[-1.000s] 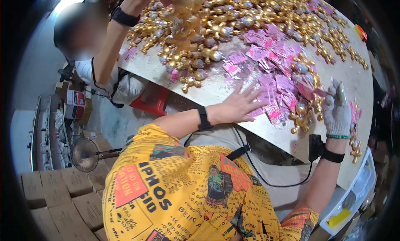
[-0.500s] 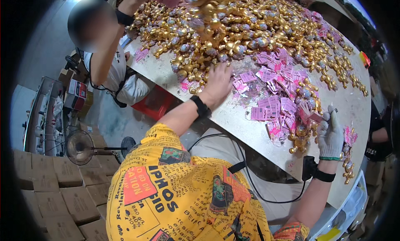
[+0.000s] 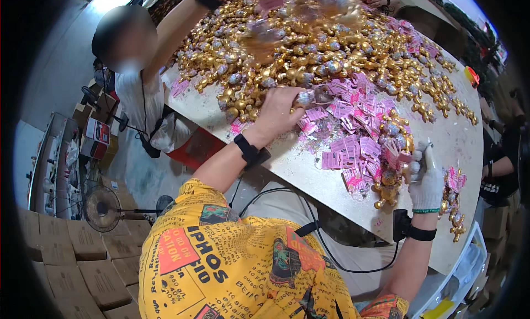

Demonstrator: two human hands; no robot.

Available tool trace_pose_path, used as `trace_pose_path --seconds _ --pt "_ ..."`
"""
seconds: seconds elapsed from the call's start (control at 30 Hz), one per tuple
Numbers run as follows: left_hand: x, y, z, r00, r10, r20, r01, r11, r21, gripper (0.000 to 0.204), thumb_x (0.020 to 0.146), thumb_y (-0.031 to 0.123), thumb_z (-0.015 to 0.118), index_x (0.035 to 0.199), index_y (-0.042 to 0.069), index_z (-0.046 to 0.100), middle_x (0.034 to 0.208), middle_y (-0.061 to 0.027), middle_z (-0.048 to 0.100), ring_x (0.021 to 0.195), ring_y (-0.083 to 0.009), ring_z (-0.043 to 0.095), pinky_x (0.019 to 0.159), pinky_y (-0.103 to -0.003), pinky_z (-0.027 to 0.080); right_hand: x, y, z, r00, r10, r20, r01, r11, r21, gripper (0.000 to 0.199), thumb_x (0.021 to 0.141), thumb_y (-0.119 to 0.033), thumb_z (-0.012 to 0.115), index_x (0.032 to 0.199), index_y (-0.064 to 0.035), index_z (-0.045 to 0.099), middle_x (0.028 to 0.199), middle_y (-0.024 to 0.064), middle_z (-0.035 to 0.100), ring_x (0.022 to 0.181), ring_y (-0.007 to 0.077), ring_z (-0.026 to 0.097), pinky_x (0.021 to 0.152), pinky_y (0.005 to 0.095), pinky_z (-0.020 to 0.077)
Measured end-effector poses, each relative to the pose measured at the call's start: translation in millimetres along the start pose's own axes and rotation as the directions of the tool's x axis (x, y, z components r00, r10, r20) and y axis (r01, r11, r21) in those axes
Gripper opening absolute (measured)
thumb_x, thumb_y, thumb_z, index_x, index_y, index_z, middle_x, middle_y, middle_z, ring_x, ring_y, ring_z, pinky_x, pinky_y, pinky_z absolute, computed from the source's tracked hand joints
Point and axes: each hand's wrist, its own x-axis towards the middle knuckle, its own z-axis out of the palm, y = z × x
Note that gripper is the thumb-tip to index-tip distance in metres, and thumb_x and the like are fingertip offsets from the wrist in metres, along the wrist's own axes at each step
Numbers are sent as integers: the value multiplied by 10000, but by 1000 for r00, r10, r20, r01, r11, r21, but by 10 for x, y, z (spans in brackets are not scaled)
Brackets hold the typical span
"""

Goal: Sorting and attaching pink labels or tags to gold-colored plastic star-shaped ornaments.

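My bare left hand (image 3: 276, 110) is closed around a small gold figurine with a glittery silver head (image 3: 305, 97), at the near edge of a large heap of similar gold figurines (image 3: 326, 57). My right hand (image 3: 426, 181) wears a white knitted glove and lies farther right on the table. Its fingers bend against a bunch of gold figurines with pink tags (image 3: 391, 173), and one finger points up; what lies under the fingers is partly hidden. More tagged figurines (image 3: 454, 200) lie just right of the glove. Pink cards (image 3: 353, 150) are piled between my hands.
A co-worker's arm (image 3: 182, 29) reaches over the heap from the left, with blurred figurines and a pink card near it. Another person's hand (image 3: 376, 0) is at the far side. A cable (image 3: 326, 247), fan (image 3: 102, 208), red stool (image 3: 193, 148) and cartons (image 3: 88, 236) surround the white table (image 3: 221, 112).
My left hand has closed on a figurine and drawn slightly left. The co-worker's arm has moved up and right, and the blurred figurines have shifted. My right hand keeps its place beside the bunch.
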Motion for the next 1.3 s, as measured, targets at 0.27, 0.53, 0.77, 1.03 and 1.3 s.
trace_pose_path --seconds 0.27,0.53,0.77,1.03,1.3 --pt "158 571 430 875 -180 448 438 689 -578 354 769 261 596 975 -24 555 781 -135 607 702 -170 561 646 -312 442 -82 148 163 995 35 95 -7 961 -277 219 921 -269 430 865 -92 546 664 -20 514 508 76 476 429 204 345" --pt "214 1128 650 814 -35 580 427 712 -557 333 782 252 586 953 -28 534 762 -174 576 702 -267 569 659 -356 439 -16 281 120 1000 -11 10 13 960 -279 214 903 -264 458 813 -85 531 617 -7 492 448 77 464 379 208 338" --pt "267 1524 516 950 249 186 -206 952 -225 350 704 210 637 972 12 529 804 -137 546 713 -303 558 630 -376 456 27 365 169 992 67 -105 -98 943 -319 394 889 -427 436 659 -112 495 534 -14 438 391 91 414 342 219 307" --pt "270 1598 565 920 362 148 -361 932 -37 346 695 54 553 1038 34 518 782 -112 489 719 -255 537 588 -338 439 251 568 -176 905 -320 279 388 356 -850 217 835 -133 475 1011 -10 508 620 140 522 524 269 537 465 367 416" --pt "292 1644 521 922 354 157 -353 935 -38 310 669 56 544 976 22 524 833 -119 510 775 -252 543 598 -329 449 308 674 -202 931 -328 158 355 720 -597 383 882 -384 478 652 -84 536 540 -22 439 447 71 392 403 235 282"
